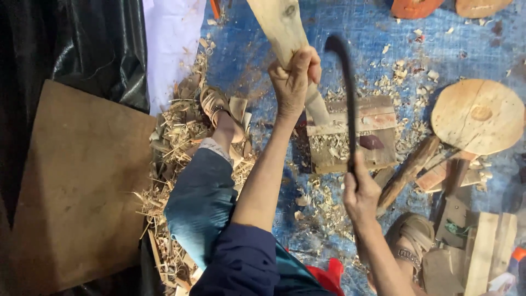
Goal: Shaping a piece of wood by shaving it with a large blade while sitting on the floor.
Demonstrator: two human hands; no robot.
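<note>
The long stick [282,27] is pale, bare wood. The curved blade [348,93] is dark, dull metal. The block [353,134] is rough wood. The floor sheet [350,27] is blue plastic.

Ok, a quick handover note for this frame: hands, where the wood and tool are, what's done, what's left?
Left hand: gripping the pale wooden piece, which is stood tilted on the wooden block.
Right hand: holding the dark curved blade, raised beside the piece.
Done: shavings lie all over the blue tarp; lower end looks narrowed.
Left: upper part looks uncut, probably more shaping.
</note>
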